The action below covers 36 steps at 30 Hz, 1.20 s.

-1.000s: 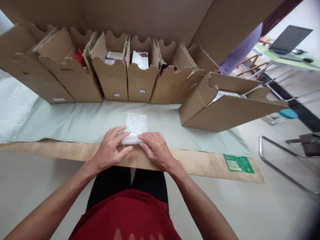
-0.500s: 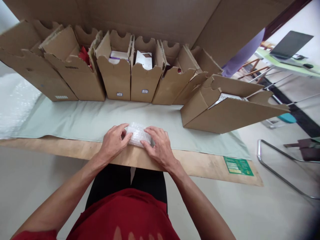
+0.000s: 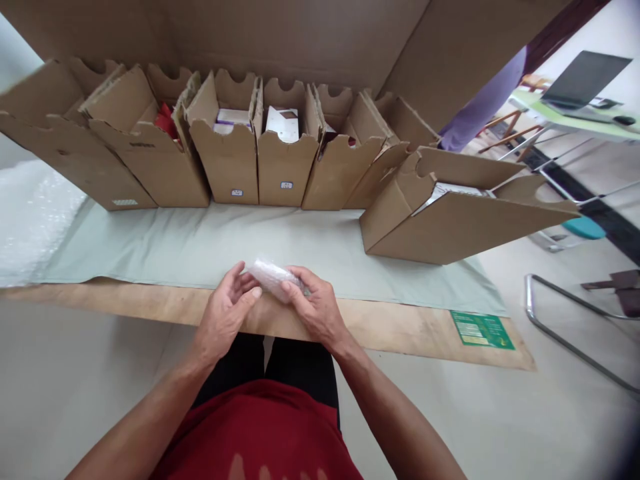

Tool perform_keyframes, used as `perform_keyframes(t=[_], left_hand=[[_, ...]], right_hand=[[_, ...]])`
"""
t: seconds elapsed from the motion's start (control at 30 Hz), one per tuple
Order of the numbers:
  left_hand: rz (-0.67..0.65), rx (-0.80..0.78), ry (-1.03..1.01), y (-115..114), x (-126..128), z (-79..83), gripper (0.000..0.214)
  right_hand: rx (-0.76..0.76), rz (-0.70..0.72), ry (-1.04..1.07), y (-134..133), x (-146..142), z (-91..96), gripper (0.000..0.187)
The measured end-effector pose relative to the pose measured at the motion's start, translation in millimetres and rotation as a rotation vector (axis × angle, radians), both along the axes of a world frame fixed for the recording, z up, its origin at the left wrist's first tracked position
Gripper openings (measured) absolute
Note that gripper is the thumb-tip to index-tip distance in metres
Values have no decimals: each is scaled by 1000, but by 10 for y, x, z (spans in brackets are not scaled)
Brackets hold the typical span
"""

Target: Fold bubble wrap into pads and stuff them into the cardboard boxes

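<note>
No text is legible. Ahead of the left hand, the third box bears a tiny label, the fourth box another label. Left of that hand, dark print marks the second box, a pale sticker the end box. Right of the right hand, the desk has a blurred green sticker.

Red shirt — black trousers

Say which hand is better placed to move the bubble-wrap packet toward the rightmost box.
Probably the right hand: it grips the packet by one end and is nearer the box. The left hand is open beside the other end.
</note>
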<state>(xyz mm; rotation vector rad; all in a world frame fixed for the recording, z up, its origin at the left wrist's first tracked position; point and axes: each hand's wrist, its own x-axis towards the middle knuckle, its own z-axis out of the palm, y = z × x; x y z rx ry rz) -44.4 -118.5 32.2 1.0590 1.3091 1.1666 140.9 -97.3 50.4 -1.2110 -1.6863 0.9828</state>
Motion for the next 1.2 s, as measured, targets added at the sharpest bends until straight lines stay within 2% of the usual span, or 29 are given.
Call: perform_keyframes(t=[0.1,0.17,0.27,0.33,0.4,0.47,0.57,0.67,0.8,0.9,0.97,1.1,1.2], left_hand=[[-29,-23,-103,8,101,2,70],[-40,-44,-125,10,145,41,72],[-50,-98,-48,-29,180,132,78],[-81,-105,62,-66,198,181,81],[-170,-46,199,-101,236,209,81],[-306,63,320,-131,305,228,81],[-472,195,422,-153,455,272,79],[-578,255,475,-139,604,341,75],[-705,282,489,-67,750,433,72],[-722,379,497,99,850,536,67],[-644,544,548,305,961,662,61],[-453,965,654,878,1402,1027,46],[-430,1131,757,1272,1834,1242,49]], right_hand=[[-194,60,256,-157,-15,1,23],[-252,69,314,-245,27,-31,23],[-208,42,228,-322,180,-42,24],[-163,27,148,-339,311,18,36],[-152,43,105,-338,434,129,51],[-155,99,55,-328,535,262,58],[-139,197,-80,-316,663,418,42],[-114,210,-126,-334,801,465,25],[-134,169,-76,-420,1035,438,22],[-168,80,-15,-483,1295,505,16],[-156,-26,22,-493,1542,638,15],[-55,-299,165,-378,2157,1089,22],[118,-503,267,-133,2558,1491,26]])
